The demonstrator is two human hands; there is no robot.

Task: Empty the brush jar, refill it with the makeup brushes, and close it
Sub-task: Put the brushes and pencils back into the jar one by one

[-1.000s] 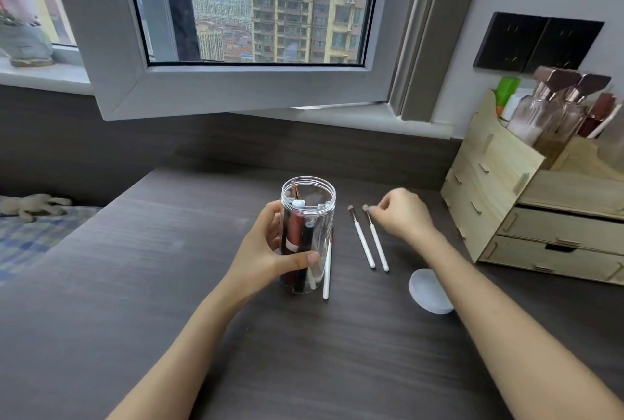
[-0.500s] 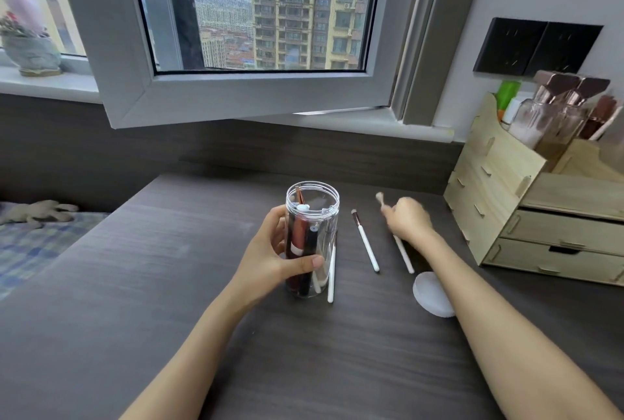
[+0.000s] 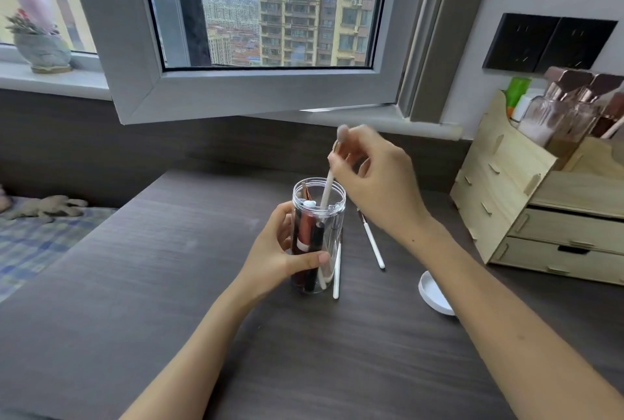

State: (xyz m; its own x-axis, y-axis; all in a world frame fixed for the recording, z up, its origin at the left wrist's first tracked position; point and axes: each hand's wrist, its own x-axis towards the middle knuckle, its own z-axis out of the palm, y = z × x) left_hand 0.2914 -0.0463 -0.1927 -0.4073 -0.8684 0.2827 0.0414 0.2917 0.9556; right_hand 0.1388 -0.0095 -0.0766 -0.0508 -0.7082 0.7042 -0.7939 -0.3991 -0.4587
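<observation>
We count one clear jar [image 3: 319, 234] and one white lid [image 3: 434, 294]. Two brushes [image 3: 371, 240] lie on the worktop [image 3: 169, 284]; a third brush [image 3: 327, 190] stands in the jar.

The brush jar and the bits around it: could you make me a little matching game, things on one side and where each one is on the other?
Things
1. brush jar
2. white lid
3. brush in the right hand
4. wooden organizer

Places
A. lying on the desk near the right forearm
B. at the desk's right edge, holding bottles
C. handle end dipping into the open jar
D. upright, held by the left hand

Pairs: 1-D, 2-A, 3-C, 4-B
</observation>
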